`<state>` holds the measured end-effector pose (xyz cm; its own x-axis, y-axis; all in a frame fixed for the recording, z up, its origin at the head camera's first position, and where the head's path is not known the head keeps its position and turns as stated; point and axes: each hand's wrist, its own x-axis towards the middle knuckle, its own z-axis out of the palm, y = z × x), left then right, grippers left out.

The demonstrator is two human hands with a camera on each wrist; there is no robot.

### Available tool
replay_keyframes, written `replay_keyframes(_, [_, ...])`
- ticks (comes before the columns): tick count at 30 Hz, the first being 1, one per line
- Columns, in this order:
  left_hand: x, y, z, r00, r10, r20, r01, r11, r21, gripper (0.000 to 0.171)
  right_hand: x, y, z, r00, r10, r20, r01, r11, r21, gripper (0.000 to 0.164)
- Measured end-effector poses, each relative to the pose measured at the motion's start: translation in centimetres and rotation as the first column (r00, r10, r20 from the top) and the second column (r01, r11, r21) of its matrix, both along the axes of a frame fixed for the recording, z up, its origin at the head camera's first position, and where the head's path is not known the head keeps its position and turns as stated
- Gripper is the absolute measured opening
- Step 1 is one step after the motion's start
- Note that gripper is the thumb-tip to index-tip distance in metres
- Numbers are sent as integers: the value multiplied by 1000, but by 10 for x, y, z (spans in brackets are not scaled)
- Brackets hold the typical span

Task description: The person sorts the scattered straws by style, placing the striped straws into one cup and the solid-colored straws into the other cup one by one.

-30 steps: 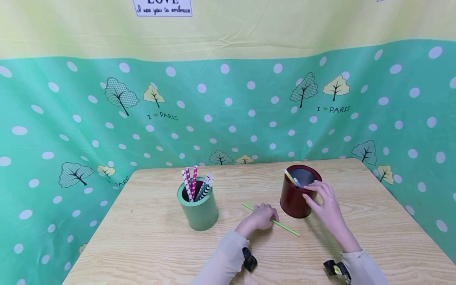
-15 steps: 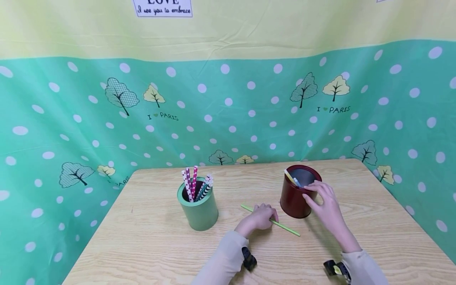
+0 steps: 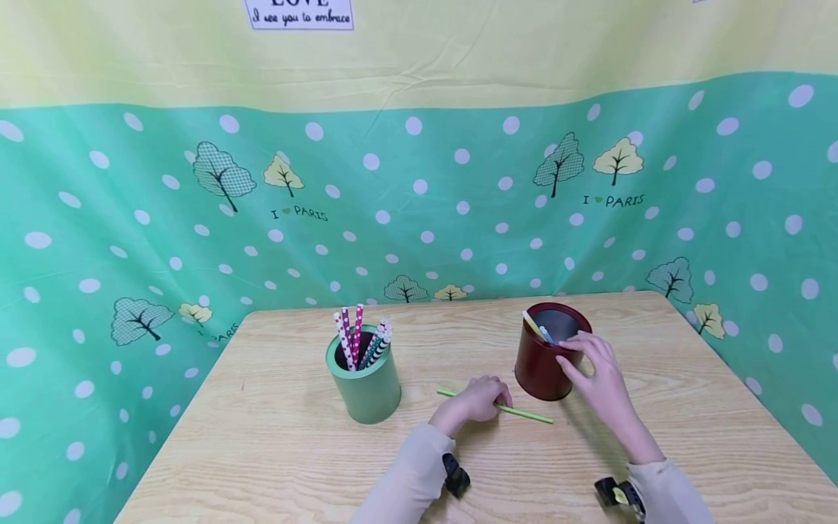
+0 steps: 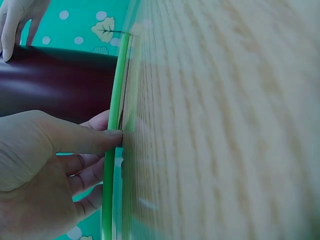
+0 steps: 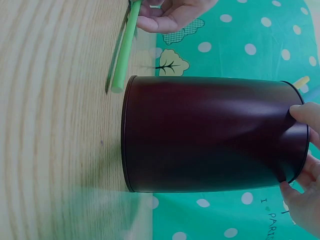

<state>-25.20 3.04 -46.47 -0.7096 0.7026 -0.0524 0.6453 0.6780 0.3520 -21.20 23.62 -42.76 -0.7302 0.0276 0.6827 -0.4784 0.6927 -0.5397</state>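
Note:
A thin light-green straw (image 3: pixel 527 415) lies low over the wooden table, slanting across it. My left hand (image 3: pixel 480 400) pinches it near the middle; in the left wrist view the thumb is on the straw (image 4: pixel 118 80) and the fingers are partly behind it. To the right stands a dark red cylindrical can (image 3: pixel 542 375), upright. My right hand (image 3: pixel 604 382) holds its rim, with thumb and fingers spread on the near right side. A yellow stick (image 3: pixel 532 324) and a blue one lean inside the can. Their lower ends are hidden.
A green can (image 3: pixel 372 397) stands to the left, with several polka-dotted and striped sticks (image 3: pixel 347 342) in it. The wooden table (image 3: pixel 275 437) ends at the back against a green dotted curtain (image 3: pixel 419 218).
The straw has turned in my left hand: its left end has come nearer and further left, its right end slightly away. The right hand and both cans stay put.

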Motion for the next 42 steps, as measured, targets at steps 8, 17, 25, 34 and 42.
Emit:
replay_keyframes(8, [-1, -3, 1, 999, -4, 34, 1, 998, 71, 24, 0, 0, 0, 1000, -6, 9, 6, 1000, 3, 26])
replay_keyframes(17, [1, -8, 12, 1000, -9, -21, 12, 988, 152, 23, 1, -1, 2, 1000, -6, 26, 6, 1000, 3, 24])
replay_keyframes(25, [3, -15, 19, 999, -22, 49, 7, 959, 284, 25, 1, -2, 2, 1000, -10, 18, 10, 1000, 7, 26])
replay_keyframes(34, [5, -18, 31, 993, -60, 99, 10, 895, 446, 19, 1, -2, 2, 1000, -2, -17, 2, 1000, -1, 27])
replay_keyframes(42, [8, -16, 42, 986, -57, 154, -38, 833, 551, 15, 0, -2, 2, 1000, 4, -30, -4, 1000, 2, 28])
